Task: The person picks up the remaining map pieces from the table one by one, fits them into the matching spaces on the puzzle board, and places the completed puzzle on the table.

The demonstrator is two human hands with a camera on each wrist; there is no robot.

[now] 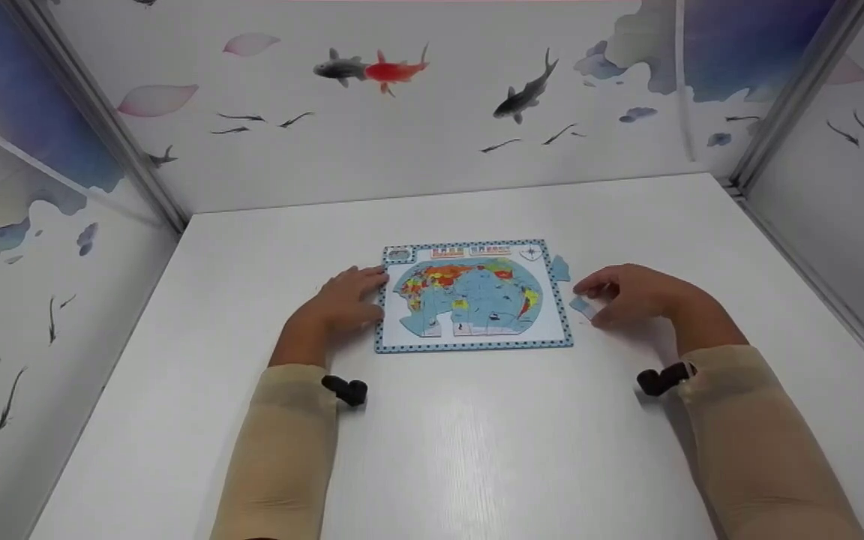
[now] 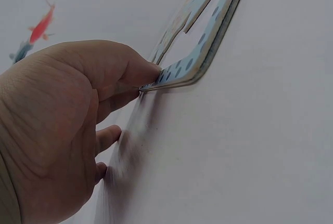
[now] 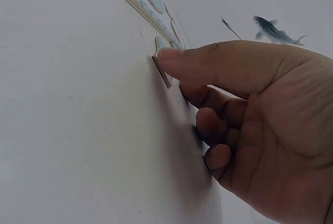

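Note:
A world map jigsaw puzzle lies in its board with a dotted blue border. White backing shows through a gap low in the map. My left hand rests at the board's left edge, its thumb and forefinger spread apart and touching the border; the left wrist view has the thumb right at the corner. To the right of the board, my right hand pinches a small light blue puzzle piece between thumb and forefinger. In the right wrist view, that piece is tilted, partly hidden by the thumb.
Another blue puzzle piece lies against the board's upper right edge. The white table is enclosed by panels printed with fish and petals. A black wrist camera sits at the left sleeve, another black wrist camera at the right.

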